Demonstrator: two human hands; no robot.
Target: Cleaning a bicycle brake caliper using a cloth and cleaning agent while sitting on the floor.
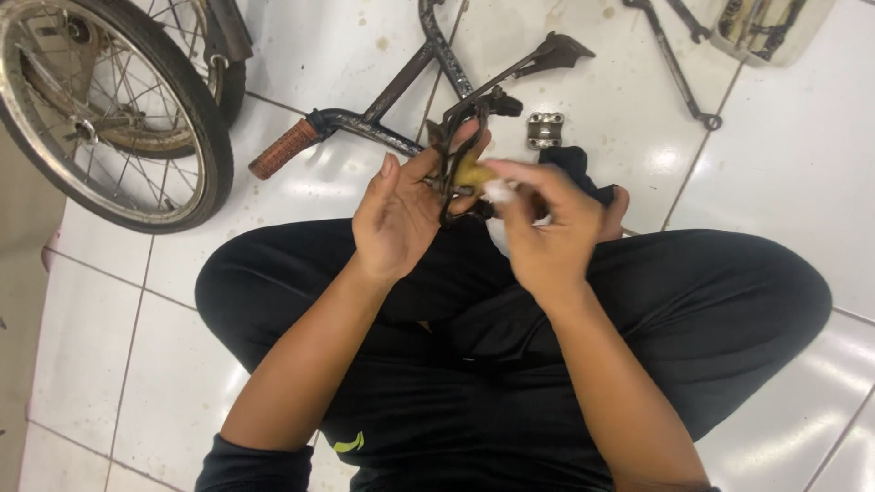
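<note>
1. No screen, sign or printed box shows anywhere around the fingers (524, 178).
2. Well up and to the right of the fingers, at the top edge, lies a pale container (816, 27). It is cream-coloured with a rounded corner, holds dark tools and is cut off by the frame. Whether it is packaging cannot be told.
3. Far below the fingers, toward the left, a small yellow-green mark (349, 444) sits on the dark garment, shaped as a curved stroke.
</note>
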